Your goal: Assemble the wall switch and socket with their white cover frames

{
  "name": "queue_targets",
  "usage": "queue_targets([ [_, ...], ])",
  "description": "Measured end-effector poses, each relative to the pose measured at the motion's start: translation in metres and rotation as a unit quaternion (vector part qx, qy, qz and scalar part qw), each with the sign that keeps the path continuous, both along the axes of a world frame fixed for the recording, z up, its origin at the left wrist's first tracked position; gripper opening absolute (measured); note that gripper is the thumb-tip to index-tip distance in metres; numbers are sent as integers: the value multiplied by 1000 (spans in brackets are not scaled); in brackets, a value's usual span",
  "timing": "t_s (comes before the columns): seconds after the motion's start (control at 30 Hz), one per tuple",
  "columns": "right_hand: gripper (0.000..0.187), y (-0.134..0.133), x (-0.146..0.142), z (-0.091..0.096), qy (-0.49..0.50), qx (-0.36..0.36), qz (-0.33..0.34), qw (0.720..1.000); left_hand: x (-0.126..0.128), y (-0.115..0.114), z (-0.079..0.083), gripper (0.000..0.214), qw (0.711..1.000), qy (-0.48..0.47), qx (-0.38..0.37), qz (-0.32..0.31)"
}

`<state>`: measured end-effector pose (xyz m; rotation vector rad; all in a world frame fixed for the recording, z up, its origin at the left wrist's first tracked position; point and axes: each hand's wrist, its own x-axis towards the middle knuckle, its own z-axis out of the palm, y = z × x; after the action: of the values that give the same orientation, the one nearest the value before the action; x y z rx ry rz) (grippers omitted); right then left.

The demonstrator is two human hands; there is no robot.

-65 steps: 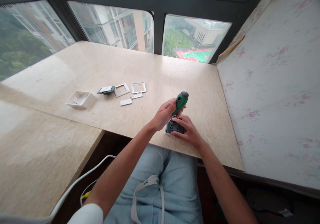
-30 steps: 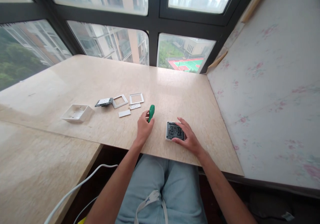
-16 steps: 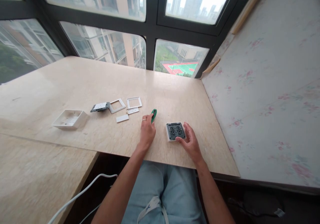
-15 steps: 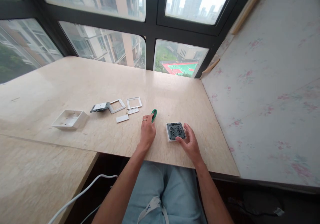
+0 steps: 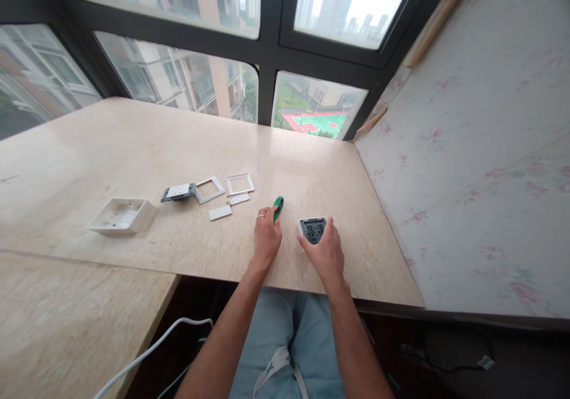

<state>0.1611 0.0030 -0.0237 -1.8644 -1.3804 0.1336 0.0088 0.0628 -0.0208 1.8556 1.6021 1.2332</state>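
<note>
Can't see the screwdriver [image 5: 278,206] shaft, buried under left hand [image 5: 267,240]. Seeing only its green handle end. Can't tell grip there. Same with switch module [image 5: 312,228]: near half covered by right hand [image 5: 327,255], can't read the hold. Can't make out the small white pieces [image 5: 220,212], too small. Losing white cable [image 5: 146,354] at bottom edge, counter [image 5: 89,149] at left edge.

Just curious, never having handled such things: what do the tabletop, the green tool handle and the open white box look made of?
Tabletop: polished beige stone, perhaps marble or an imitation; it is veined and glossy, with window light reflected in it.
Screwdriver handle: green plastic or rubber with a dull sheen; too small to tell which.
White box: moulded plastic, smooth and thin-walled.
</note>
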Motion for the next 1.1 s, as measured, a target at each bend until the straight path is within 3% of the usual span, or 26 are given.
queue_targets([
  [0.23, 96, 0, -3, 3, -66, 12, -33, 997, 0, 0, 1, 36, 1000, -14, 1, 0],
  [0.37, 82, 0, -5, 3, -85, 56, -45, 994, -1, 0, 2, 35, 1000, -12, 1, 1],
  [0.47, 73, -1, -7, 8, -98, 33, -55, 993, -1, 0, 2, 34, 1000, -8, 3, 1],
  [0.6, 80, -2, -9, 14, -119, -34, -64, 990, 0, 1, 0, 34, 1000, 0, 6, 2],
  [0.7, 88, -3, -8, 13, -122, -41, -65, 989, -1, 2, -2, 34, 1000, 9, 9, -1],
  [0.97, 91, -16, 7, 3, -104, 28, -75, 991, -6, 2, -4, 39, 999, 32, 12, -23],
  [1.1, 91, -20, 17, 0, -69, 64, -90, 991, -9, -2, -12, 48, 994, 101, 11, -45],
])
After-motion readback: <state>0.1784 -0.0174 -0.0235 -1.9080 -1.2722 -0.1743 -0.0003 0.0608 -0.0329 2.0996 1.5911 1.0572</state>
